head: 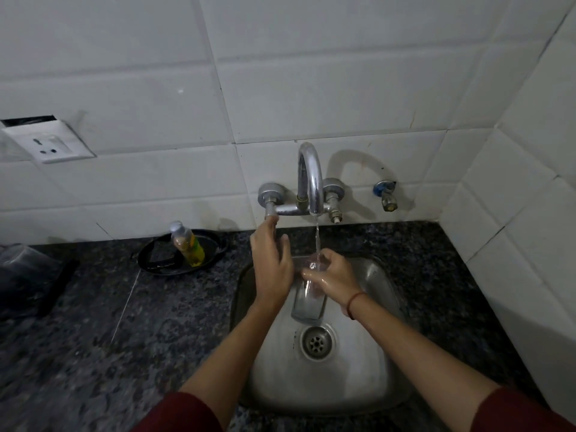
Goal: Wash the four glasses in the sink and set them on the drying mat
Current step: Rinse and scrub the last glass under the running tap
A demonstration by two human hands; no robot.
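A clear drinking glass [307, 302] is held over the steel sink [367, 363], its mouth up under a thin stream of water from the curved tap [310, 179]. My right hand [335, 277] grips the glass near its rim, and its fingers are wet. My left hand [271, 263] reaches up to the left tap handle [270, 210] and its fingertips pinch the knob. No other glasses and no drying mat are in view.
A dish-soap bottle [187, 244] stands in a black pan [165, 263] on the dark granite counter [93, 338] left of the sink. A wall socket [50, 145] sits at upper left, a small spare tap [386, 196] at right. Tiled walls close the back and right.
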